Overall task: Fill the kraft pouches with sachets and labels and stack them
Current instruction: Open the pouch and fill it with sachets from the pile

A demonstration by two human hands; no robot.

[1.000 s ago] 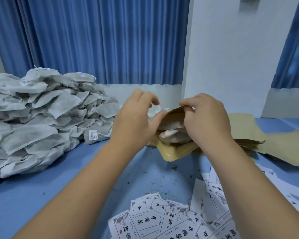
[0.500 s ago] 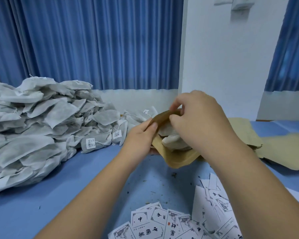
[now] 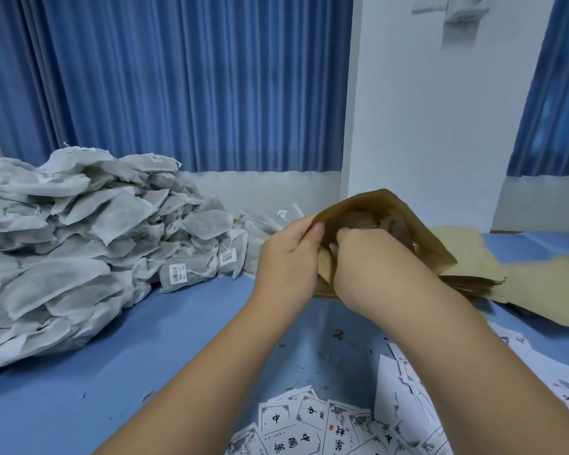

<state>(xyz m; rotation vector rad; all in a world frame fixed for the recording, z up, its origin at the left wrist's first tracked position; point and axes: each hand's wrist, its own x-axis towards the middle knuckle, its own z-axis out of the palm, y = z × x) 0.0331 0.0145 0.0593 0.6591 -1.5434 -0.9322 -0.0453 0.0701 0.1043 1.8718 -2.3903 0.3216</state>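
Item one, kraft pouch (image 3: 404,221): I see it raised off the table, mouth facing me and spread wide, just right of centre and resting against the stack behind it. Left hand (image 3: 288,262): I note the thumb laid along the pouch's left rim and the fingers curled behind it, so it pinches that edge and holds the mouth apart. Right hand (image 3: 373,269): its fingers are bent and tucked inside the mouth, touching the inner paper; I cannot tell whether they grasp anything, since the pouch wall hides the fingertips. The pouch therefore sits between both hands, wrapped around the right one's fingers. Sachets (image 3: 79,231): a large grey-white heap on the left of the table, several with small tags on strings, well apart from the hands. Labels (image 3: 309,425): white printed slips with black characters, scattered near the front edge below my forearms. Flat pouches (image 3: 473,277): a low brown stack just behind and right of the open one. Table (image 3: 112,372): blue surface, flecked with dry crumbs. Blue curtain (image 3: 178,77) and white wall (image 3: 424,126) behind.
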